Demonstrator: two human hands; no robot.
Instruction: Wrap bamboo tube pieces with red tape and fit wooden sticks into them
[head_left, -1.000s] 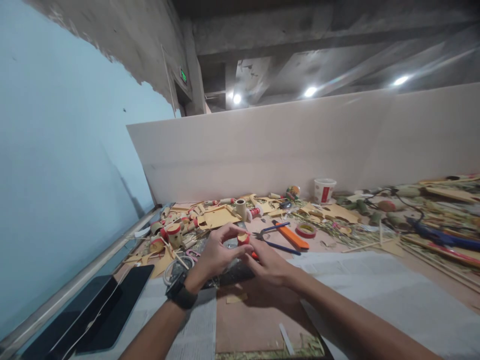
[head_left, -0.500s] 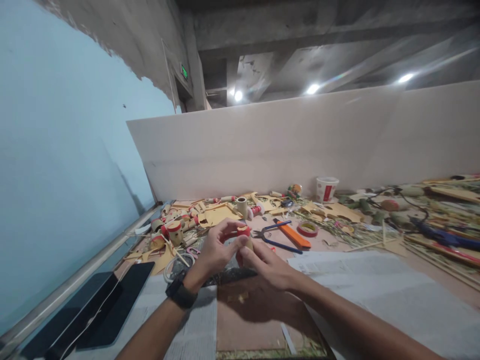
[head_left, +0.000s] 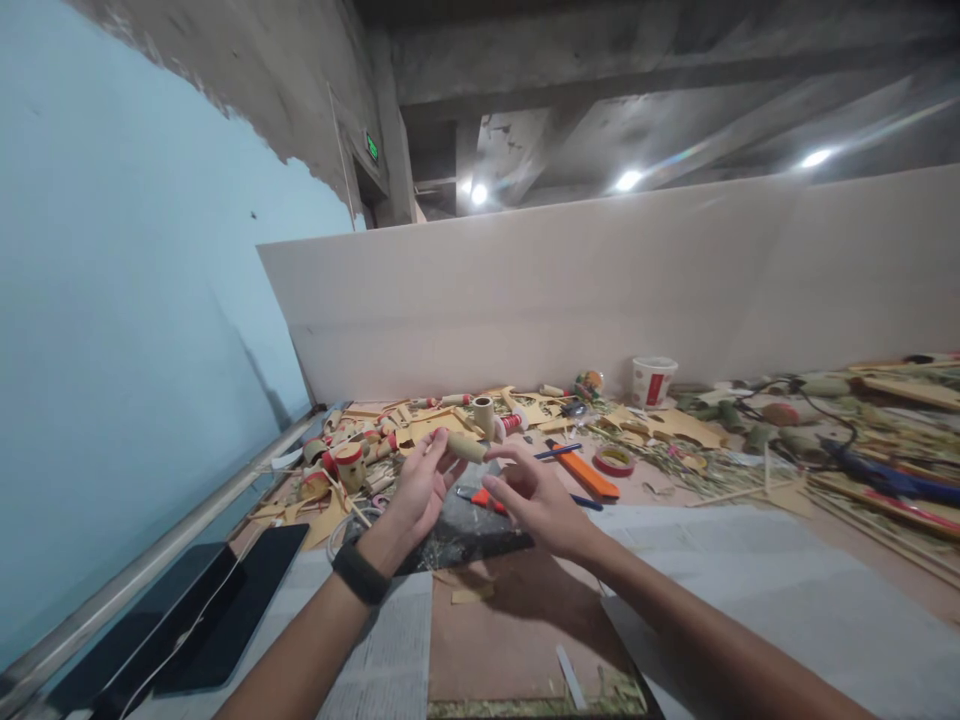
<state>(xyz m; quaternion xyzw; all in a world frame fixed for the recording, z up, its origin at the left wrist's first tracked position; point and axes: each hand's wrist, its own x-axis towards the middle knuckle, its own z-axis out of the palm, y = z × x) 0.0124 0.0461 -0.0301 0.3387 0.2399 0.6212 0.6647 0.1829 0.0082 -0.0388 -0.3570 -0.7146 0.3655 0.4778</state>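
Workpiece: one short tan tube (head_left: 466, 447), held up over the worktop (head_left: 517, 660), its red-tinted end at 10 o'clock. The fingers of my left hand (head_left: 416, 490) pinch that end. The fingers of my right hand (head_left: 551, 505) stand wide, index at the 4 o'clock end; contact cannot be confirmed. An orange tool (head_left: 585, 472) lies at 3 o'clock from the tube. Estimated handling: light, stiff, low slip, liable to roll. Grip mid-barrel, thumb opposing index; avoid loading the rim.
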